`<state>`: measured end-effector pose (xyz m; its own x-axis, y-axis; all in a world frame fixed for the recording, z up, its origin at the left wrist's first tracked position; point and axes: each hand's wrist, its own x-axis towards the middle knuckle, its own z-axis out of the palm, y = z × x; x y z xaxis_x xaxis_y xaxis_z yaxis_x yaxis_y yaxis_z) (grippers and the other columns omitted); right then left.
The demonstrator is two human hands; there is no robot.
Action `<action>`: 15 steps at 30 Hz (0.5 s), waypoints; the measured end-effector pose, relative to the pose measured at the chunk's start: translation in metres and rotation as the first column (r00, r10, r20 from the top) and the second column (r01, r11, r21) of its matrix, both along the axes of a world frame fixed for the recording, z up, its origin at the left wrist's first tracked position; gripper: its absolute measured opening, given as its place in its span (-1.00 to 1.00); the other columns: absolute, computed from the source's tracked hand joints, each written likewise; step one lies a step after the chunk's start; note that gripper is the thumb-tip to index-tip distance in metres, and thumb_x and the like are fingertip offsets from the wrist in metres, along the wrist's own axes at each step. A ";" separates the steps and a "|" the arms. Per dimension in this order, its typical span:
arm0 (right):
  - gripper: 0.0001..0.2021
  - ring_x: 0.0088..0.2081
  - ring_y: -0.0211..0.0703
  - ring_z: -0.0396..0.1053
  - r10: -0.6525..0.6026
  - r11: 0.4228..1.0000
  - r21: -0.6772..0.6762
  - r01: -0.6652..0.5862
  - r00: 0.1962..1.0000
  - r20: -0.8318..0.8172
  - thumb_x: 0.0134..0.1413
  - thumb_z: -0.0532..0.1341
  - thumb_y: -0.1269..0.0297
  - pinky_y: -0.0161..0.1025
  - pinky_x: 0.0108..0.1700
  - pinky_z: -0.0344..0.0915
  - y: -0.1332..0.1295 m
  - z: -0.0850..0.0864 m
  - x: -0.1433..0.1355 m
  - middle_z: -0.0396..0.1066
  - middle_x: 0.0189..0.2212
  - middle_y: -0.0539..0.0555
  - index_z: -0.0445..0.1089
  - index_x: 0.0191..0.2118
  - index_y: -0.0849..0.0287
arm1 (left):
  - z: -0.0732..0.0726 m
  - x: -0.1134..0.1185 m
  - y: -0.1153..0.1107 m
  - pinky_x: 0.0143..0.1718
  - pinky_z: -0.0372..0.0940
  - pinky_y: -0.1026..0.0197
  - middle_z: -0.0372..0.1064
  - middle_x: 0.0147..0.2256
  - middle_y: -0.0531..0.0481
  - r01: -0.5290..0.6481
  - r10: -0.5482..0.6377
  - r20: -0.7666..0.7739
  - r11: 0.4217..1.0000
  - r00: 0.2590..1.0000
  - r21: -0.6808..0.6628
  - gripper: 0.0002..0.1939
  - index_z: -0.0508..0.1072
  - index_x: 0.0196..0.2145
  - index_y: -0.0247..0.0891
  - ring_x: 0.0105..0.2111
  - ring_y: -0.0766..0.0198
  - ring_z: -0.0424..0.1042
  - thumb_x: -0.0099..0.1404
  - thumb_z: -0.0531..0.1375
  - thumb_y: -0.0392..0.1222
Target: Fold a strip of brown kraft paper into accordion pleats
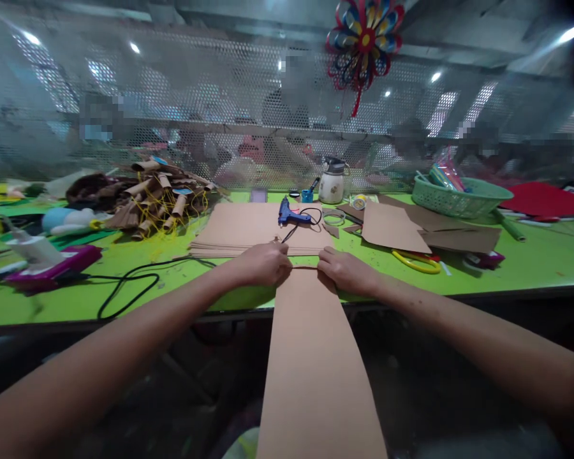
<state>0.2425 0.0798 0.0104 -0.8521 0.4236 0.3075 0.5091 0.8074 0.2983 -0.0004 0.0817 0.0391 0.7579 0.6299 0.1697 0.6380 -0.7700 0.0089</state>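
Observation:
A long tan sheet of craft paper (318,363) hangs from the front edge of the green table down toward me. At its far end, my left hand (268,264) has its fingers closed on the left corner. The right corner is pinched by my right hand (347,269). Between the two hands the far edge looks slightly curled. Just beyond them lies a stack of tan paper sheets (239,226), and a blue glue gun (294,213) rests on top with its black cord trailing toward my left hand.
Rolled brown paper tubes with yellow string (162,197) are heaped at the left. A purple power strip (55,268) and black cord lie nearer. Rightward are loose cut sheets (395,226), yellow-handled scissors (416,261) and a green basket (459,197). A white jar (333,182) stands behind.

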 end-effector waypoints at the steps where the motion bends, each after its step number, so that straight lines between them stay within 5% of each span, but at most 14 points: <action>1: -0.88 -0.26 -0.07 0.16 0.006 1.000 0.018 -0.006 1.000 -0.006 0.12 0.09 0.52 -0.21 -0.31 0.12 -0.002 0.000 -0.001 0.28 -0.35 0.18 0.33 -0.40 0.28 | 0.004 0.003 0.005 -0.44 0.07 0.27 0.33 -0.46 -0.03 -0.030 0.032 0.020 0.996 0.999 -0.085 -0.81 0.50 -0.51 -0.27 -0.46 0.29 0.25 0.15 0.11 -0.24; 4: -0.83 -0.28 -0.06 0.14 0.028 0.994 0.105 -0.023 0.999 -0.040 0.18 0.06 0.50 -0.17 -0.28 0.14 -0.006 0.001 -0.001 0.27 -0.38 0.19 0.34 -0.39 0.30 | 0.013 0.018 0.022 -0.51 0.00 0.28 0.24 -0.60 0.03 -0.197 0.264 0.140 0.908 0.954 -0.370 -0.67 0.46 -0.52 -0.33 -0.56 0.33 0.15 0.22 0.03 -0.11; 6: -0.79 -0.30 -0.06 0.12 0.043 0.987 0.156 -0.032 0.997 -0.068 0.22 0.03 0.48 -0.15 -0.27 0.15 -0.009 0.000 0.000 0.26 -0.40 0.18 0.35 -0.40 0.30 | 0.015 0.027 0.027 -0.53 -0.04 0.28 0.16 -0.64 0.06 -0.203 0.290 0.162 0.889 0.943 -0.410 -0.56 0.38 -0.59 -0.34 -0.58 0.35 0.09 0.27 -0.02 0.00; 15: -0.79 -0.30 -0.06 0.16 0.066 0.985 0.169 -0.023 0.966 -0.251 0.22 0.01 0.50 -0.12 -0.24 0.21 -0.011 -0.004 0.001 0.27 -0.38 0.18 0.39 -0.22 0.30 | 0.010 0.017 0.015 -0.54 -0.17 0.27 -0.13 -0.60 0.13 0.101 0.198 0.357 0.738 0.913 -0.667 -0.47 0.11 -0.64 -0.26 -0.55 0.39 -0.13 0.17 0.06 0.26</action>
